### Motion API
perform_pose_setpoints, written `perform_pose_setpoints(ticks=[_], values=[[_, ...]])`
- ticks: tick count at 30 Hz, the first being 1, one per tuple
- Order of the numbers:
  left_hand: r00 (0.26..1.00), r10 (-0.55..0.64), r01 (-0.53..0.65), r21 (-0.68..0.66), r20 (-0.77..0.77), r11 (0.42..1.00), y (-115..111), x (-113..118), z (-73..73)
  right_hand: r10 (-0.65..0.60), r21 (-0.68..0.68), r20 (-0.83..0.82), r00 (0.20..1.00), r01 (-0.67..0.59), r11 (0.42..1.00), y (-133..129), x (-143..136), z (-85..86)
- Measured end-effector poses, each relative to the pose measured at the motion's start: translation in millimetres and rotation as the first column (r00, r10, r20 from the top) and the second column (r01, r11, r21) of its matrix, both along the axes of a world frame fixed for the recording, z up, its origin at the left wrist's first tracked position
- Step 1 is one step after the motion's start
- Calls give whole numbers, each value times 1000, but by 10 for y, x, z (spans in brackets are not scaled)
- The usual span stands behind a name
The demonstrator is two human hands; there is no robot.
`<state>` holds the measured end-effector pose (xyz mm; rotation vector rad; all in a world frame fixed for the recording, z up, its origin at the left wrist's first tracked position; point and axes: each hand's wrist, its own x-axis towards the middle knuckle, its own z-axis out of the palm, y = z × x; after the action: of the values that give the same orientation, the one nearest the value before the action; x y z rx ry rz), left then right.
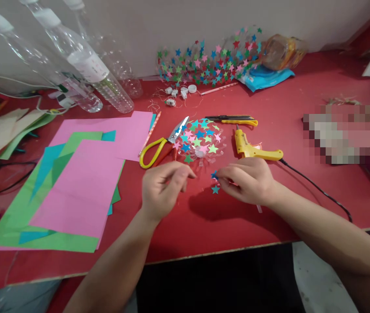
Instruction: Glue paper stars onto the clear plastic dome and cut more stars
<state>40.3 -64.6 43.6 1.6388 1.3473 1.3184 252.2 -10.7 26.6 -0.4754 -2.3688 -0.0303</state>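
My right hand (245, 180) is closed in a pinch on a small blue paper star (214, 175). Just below its fingertips lies a teal star (215, 189), with a bit of pink beside it. To the left, my left hand (167, 187) is curled with thumb and fingers together; whatever it may hold is hidden. Beyond both hands sits a clear plastic piece covered in colored stars (201, 138). Yellow-handled scissors (154, 152) rest at its left, and a yellow glue gun (256, 151) lies past my right hand. Behind it is a utility knife (233, 118).
Pink, green and blue paper sheets (77, 187) are stacked at left. Plastic bottles (90, 69) stand at the back left. A star-covered bottle (209, 61) lies by the wall, near a blue packet (266, 78). The glue gun's black cord (318, 187) runs right.
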Motion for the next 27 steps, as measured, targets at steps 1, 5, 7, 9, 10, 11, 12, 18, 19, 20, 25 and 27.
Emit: perform_pose_setpoints(ticks=[1, 5, 7, 9, 10, 11, 12, 18, 19, 20, 25, 27], values=[[995, -95, 97, -80, 21, 992, -16, 36, 15, -7, 43, -40, 999, 9, 999, -4, 11, 10], [938, -213, 301, -336, 274, 893, -28, 170, 33, 7, 216, 0, 1000, -7, 976, -13, 47, 51], [925, -172, 302, -378, 340, 875, -22, 199, 28, 7, 270, 52, 999, -21, 963, -16, 56, 70], [928, -148, 282, -386, 343, 878, -20, 206, 21, 16, 280, 90, 996, -40, 959, -19, 55, 80], [934, -141, 268, -382, 329, 884, -21, 204, 17, 26, 264, 96, 995, -50, 963, -21, 51, 81], [940, -138, 254, -372, 310, 893, -24, 201, 13, 35, 222, 83, 996, -53, 974, -24, 43, 79], [948, -140, 241, -355, 287, 903, -28, 198, 9, 39, 149, 54, 998, -47, 988, -27, 31, 76], [991, -112, 124, -176, 78, 976, -38, 203, -13, -2, -297, -150, 989, -43, 954, -41, -58, 59], [994, -96, 104, -163, 51, 981, -37, 205, -12, -11, -278, -151, 988, -31, 960, -42, -65, 56], [995, -90, 95, -165, 36, 982, -35, 207, -9, -24, -236, -141, 990, -11, 972, -43, -68, 51], [982, -155, 179, -249, 111, 952, -45, 210, -3, -38, 54, 14, 999, 37, 998, -58, -41, 13], [981, -150, 176, -246, 122, 953, -52, 210, -11, -10, 97, 54, 998, 5, 995, -61, -22, 24]])
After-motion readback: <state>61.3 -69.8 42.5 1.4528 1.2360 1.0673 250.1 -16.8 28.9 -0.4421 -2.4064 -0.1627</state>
